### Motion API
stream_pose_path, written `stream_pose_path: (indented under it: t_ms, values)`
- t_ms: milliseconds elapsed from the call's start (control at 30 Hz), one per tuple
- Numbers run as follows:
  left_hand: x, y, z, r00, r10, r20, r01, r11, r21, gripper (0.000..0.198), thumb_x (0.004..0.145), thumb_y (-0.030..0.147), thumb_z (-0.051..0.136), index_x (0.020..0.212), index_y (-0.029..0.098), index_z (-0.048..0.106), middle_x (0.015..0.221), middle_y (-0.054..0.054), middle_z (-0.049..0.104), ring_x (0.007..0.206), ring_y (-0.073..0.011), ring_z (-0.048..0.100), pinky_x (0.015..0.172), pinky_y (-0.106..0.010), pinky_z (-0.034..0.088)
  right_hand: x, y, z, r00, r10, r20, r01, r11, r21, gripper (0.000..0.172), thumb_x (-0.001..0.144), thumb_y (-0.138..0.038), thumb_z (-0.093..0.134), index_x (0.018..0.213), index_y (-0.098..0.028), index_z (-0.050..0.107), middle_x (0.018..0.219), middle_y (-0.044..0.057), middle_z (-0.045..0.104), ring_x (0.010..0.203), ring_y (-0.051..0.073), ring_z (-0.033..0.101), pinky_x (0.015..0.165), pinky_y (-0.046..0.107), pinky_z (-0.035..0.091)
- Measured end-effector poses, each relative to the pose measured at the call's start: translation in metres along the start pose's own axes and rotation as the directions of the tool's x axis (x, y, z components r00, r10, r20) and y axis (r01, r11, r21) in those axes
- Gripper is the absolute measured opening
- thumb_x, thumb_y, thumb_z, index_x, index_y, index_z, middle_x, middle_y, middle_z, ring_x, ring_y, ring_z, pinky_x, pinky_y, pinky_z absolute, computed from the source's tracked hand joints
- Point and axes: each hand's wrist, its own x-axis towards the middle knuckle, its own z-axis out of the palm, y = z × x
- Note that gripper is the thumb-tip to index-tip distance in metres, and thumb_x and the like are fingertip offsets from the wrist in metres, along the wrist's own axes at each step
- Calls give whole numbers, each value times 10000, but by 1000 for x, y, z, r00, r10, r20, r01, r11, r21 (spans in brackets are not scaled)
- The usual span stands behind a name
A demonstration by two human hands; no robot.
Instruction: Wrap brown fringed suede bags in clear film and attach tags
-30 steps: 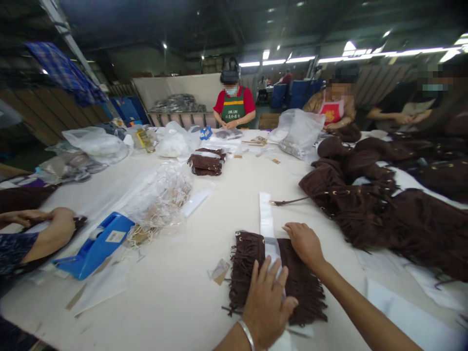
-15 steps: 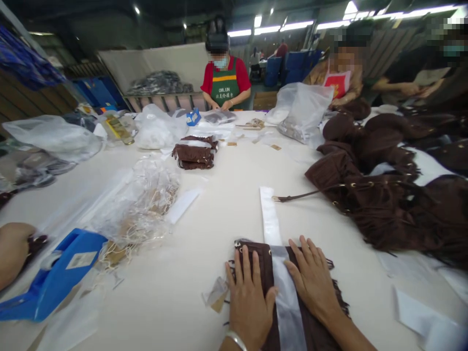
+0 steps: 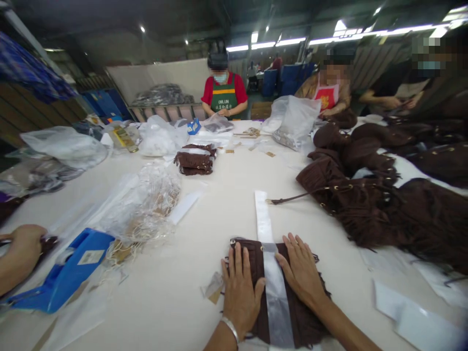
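Before me on the table lies a dark brown fringed bag [image 3: 256, 319], flat, with small metal eyelets near its far edge. A translucent white strip [image 3: 277, 297] runs lengthwise over its middle and sticks out beyond the far edge onto the table. My left hand [image 3: 241, 282] rests flat on the bag's left side, fingers stretched out, a silvery bracelet at the wrist. On the right side my right hand [image 3: 302, 273] lies flat too, fingers extended, its thumb close to the strip. Beside my left hand is a small clear packet with a brown tag [image 3: 213, 288].
A blue tape dispenser [image 3: 69, 268] stands at left by another person's hand [image 3: 25, 253]. Past it are clear plastic bags with strings [image 3: 146, 209]. Brown fringed bags [image 3: 383, 204] are heaped at right. A folded brown bundle [image 3: 195, 165] lies farther back. Co-workers [image 3: 224, 95] work across the table.
The view has shifted slightly, so the bag and both my hands appear a little farther left. My hands stay flat on the bag. The other person's hand at left shows more.
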Motion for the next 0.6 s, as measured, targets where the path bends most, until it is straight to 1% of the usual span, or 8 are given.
stream_pose_path:
  t_ms: [100, 167, 200, 267, 333, 400, 467, 600]
  values:
    - [-13, 2, -10, 994, -81, -68, 79, 996, -29, 728, 950, 334, 441, 1527, 105, 62, 1608, -170, 125, 1484, -300, 102, 1179, -580, 230, 33, -15, -26, 992, -112, 64, 105, 988, 110, 504, 972, -440, 417, 1391, -162, 451, 1435, 140, 474, 1349, 276, 399, 1105, 466, 353]
    - [-21, 5, -12, 987, -125, -98, 121, 991, -51, 764, 941, 358, 463, 1525, 85, 53, 1603, -184, 134, 1483, -305, 104, 1180, -576, 238, 61, -30, -37, 964, -211, 161, 176, 962, 209, 448, 969, -417, 435, 1355, -197, 491, 1370, 107, 539, 1278, 243, 474, 1074, 412, 388]
    - [-24, 7, -11, 984, -144, -106, 139, 989, -57, 778, 935, 374, 473, 1524, 79, 57, 1601, -190, 143, 1482, -312, 109, 1177, -579, 244, 76, -38, -38, 943, -248, 222, 189, 948, 257, 434, 962, -409, 450, 1340, -203, 506, 1324, 100, 575, 1234, 236, 511, 1050, 394, 406]
    - [-27, 10, -6, 979, -177, -101, 172, 983, -57, 793, 926, 399, 483, 1522, 72, 76, 1596, -194, 161, 1478, -326, 122, 1172, -595, 246, 102, -52, -31, 881, -296, 370, 168, 925, 341, 437, 933, -415, 503, 1311, -197, 535, 1212, 93, 639, 1123, 229, 584, 973, 362, 451]
    - [-27, 11, 1, 977, -195, -82, 191, 980, -50, 810, 913, 442, 492, 1522, 76, 103, 1595, -187, 172, 1474, -341, 134, 1169, -618, 234, 121, -60, -17, 781, -333, 528, 127, 913, 389, 446, 885, -441, 574, 1258, -196, 578, 1095, 75, 683, 994, 220, 633, 865, 326, 482]
    - [-26, 9, 8, 979, -192, -61, 190, 981, -40, 837, 893, 499, 502, 1522, 90, 131, 1596, -172, 180, 1470, -355, 146, 1167, -637, 221, 133, -63, -3, 686, -360, 632, 112, 911, 398, 435, 836, -457, 634, 1192, -207, 618, 1009, 50, 700, 903, 210, 646, 776, 296, 476]
    - [-25, 6, 12, 984, -174, -51, 172, 985, -31, 869, 874, 543, 514, 1520, 92, 148, 1595, -166, 189, 1465, -366, 158, 1162, -646, 224, 140, -63, 6, 638, -368, 677, 115, 914, 388, 420, 806, -447, 668, 1157, -219, 634, 957, 34, 705, 861, 202, 642, 726, 275, 452]
    - [-24, 4, 13, 984, -167, -58, 166, 986, -15, 907, 856, 564, 534, 1514, 66, 157, 1584, -178, 219, 1456, -377, 185, 1152, -647, 249, 148, -64, 6, 579, -367, 728, 115, 921, 373, 368, 795, -420, 676, 1105, -223, 653, 925, 32, 710, 846, 199, 636, 695, 255, 410]
